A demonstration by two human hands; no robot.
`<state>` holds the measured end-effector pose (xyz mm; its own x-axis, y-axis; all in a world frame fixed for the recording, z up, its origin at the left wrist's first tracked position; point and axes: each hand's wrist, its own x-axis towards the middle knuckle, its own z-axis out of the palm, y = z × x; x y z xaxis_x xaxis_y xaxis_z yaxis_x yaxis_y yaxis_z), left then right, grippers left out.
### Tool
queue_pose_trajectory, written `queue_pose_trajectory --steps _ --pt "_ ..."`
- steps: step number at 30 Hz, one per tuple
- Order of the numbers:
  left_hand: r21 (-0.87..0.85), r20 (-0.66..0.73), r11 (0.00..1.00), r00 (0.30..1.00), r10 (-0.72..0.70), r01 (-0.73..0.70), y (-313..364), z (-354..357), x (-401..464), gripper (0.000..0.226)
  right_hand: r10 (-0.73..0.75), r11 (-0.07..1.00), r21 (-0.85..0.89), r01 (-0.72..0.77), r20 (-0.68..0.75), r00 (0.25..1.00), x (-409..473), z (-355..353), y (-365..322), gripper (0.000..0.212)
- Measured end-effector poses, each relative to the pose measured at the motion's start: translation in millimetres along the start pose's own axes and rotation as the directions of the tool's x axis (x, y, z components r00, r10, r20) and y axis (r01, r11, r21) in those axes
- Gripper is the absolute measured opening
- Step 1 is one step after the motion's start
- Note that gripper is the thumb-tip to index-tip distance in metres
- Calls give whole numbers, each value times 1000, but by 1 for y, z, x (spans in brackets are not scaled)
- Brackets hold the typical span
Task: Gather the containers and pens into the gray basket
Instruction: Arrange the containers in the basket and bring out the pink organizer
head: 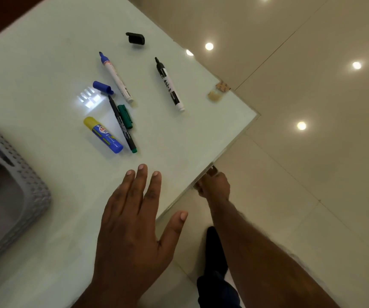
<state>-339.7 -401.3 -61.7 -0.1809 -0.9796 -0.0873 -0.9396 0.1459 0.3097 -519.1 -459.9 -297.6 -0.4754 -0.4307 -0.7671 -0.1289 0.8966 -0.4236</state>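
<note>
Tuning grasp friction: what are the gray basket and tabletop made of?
Gray basket: likely molded plastic, matte, with a woven-look perforated wall. Tabletop: looks like white back-painted glass, glossy, showing a sharp light reflection and a clear-looking edge; a gloss laminate can't be ruled out.

Soft, dim indoor light; ceiling-lamp glare on the glossy table (45, 63) and floor (312, 174); blurred, wide-angle-bent edges.

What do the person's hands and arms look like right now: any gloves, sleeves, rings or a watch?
Both are bare. The left hand has no glove or ring, with short, plain nails. The right hand also shows no glove, and its forearm is uncovered with no sleeve, watch or band in view. The left wrist runs out of frame, so a watch there cannot be ruled out.
</note>
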Motion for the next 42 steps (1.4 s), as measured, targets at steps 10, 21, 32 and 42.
queue_pose_trajectory --steps 10,21,32,42 --pt "-15 66 1000 998 17 -16 30 -50 -22 74 225 893 449 -30 -389 893 -105 -135 37 28" --pt "-50 7 996 997 -77 78 12 -112 -25 79 -176 816 380 436 -555 813 -200 -170 -50 19" --pt "-273 -66 909 936 -346 317 -41 -160 -57 77 -761 639 116 760 -51 647 -272 -95 -153 11" --pt "-442 11 744 832 -554 501 -87 -164 -120 59 -792 559 8 829 302 531 -334 -37 -153 12"
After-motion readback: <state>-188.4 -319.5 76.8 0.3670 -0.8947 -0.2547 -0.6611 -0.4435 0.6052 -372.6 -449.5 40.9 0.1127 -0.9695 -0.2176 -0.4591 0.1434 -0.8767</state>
